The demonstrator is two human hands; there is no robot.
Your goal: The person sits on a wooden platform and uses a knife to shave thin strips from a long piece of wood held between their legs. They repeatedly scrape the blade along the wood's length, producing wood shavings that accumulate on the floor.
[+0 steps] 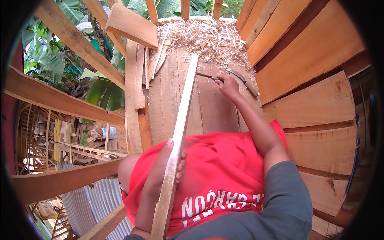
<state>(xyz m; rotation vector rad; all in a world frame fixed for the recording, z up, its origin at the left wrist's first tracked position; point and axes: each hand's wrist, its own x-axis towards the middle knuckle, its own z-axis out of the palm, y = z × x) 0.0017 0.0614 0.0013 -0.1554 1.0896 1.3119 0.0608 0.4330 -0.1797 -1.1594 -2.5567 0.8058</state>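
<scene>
A long, pale strip of wood (187, 94) runs from my lap up over the floorboards, tilted slightly right at its far end. My left hand (174, 162) is wrapped round its lower half. In my right hand (229, 87), closed at the right of the strip, is a slim dark blade-like tool (207, 76); its tip points left to the strip's edge. Whether the tip touches the wood I cannot tell. Just right of that hand, a curved knife (244, 81) with a wooden handle lies on the boards.
Curly wood shavings (204, 38) are heaped at the far end of the plank floor (218, 116). A thick wooden block (132, 26) and loose strips (140, 76) lie at the far left. Plank walls (308, 108) rise on the right; open railings (64, 98) stand left. Red cloth (216, 156) covers my lap.
</scene>
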